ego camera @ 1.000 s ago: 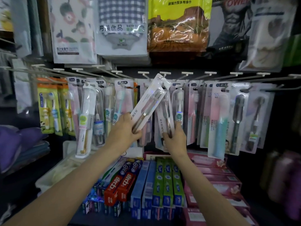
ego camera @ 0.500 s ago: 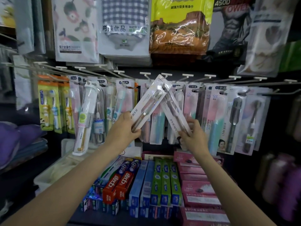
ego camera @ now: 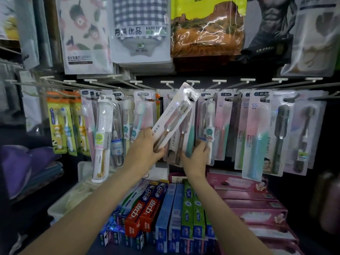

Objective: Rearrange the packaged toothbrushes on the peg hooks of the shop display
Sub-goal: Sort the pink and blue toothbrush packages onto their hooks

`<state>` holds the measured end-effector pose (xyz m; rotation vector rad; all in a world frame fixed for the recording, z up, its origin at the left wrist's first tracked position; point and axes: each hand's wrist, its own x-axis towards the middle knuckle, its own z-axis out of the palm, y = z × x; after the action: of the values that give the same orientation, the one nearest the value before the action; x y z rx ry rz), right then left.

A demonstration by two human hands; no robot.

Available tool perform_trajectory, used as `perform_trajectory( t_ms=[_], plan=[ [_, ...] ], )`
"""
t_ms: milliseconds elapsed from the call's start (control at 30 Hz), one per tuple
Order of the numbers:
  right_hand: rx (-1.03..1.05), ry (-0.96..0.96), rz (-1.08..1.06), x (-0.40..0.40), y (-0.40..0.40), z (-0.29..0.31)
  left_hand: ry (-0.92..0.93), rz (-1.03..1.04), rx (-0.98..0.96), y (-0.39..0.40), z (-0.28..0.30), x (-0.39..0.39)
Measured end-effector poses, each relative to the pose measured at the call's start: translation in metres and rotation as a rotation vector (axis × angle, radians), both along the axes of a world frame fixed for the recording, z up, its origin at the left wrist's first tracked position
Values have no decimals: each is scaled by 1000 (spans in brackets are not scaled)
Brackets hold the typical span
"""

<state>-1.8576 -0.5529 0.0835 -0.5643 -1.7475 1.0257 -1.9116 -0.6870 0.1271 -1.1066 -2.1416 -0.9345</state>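
Observation:
My left hand (ego camera: 145,150) grips the lower end of a white toothbrush pack (ego camera: 174,116) with a brown-handled brush. The pack tilts up to the right, and its hang hole is near a peg hook (ego camera: 191,85) in the middle of the row. My right hand (ego camera: 196,156) is just right of it. Its fingers curl round the bottom edges of the hanging toothbrush packs (ego camera: 207,124) there. Many more packaged toothbrushes hang on the hooks to the left (ego camera: 103,133) and to the right (ego camera: 257,133).
Bagged towels (ego camera: 139,30) hang on the row above. Toothpaste boxes (ego camera: 147,214) and pink boxes (ego camera: 248,197) are stacked on the shelf below my arms. Folded purple cloth (ego camera: 20,166) lies at the left. Long peg hooks (ego camera: 55,83) jut out towards me.
The pack my right hand held tilted out to the right now hangs straight again. That hand has dropped to the bottom of the hanging packs. My left hand still holds its pack.

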Motion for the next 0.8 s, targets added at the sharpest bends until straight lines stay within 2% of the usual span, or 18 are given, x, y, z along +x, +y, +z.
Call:
perform_trajectory(
  t_ms=[100,167,200,267,333,400,600,800],
  plan=[
    [101,250,-67,16,-15,2,-9,-4,11,4,-6,6],
    [102,372,40,28,-21,7,-34,-28,51,12,-16,15],
    [97,370,121,33,-22,12,-56,-61,80,18,-22,20],
    [111,250,234,37,-17,22,-133,-149,144,31,-31,30],
    [167,93,209,40,-6,29,-184,-191,172,41,-36,39],
    [184,17,162,41,6,29,-183,-201,187,44,-38,42],
    [62,-110,267,40,16,29,-265,-244,261,43,-39,35],
    [-86,-87,408,31,7,28,-230,-150,227,35,-34,19]
  ],
)
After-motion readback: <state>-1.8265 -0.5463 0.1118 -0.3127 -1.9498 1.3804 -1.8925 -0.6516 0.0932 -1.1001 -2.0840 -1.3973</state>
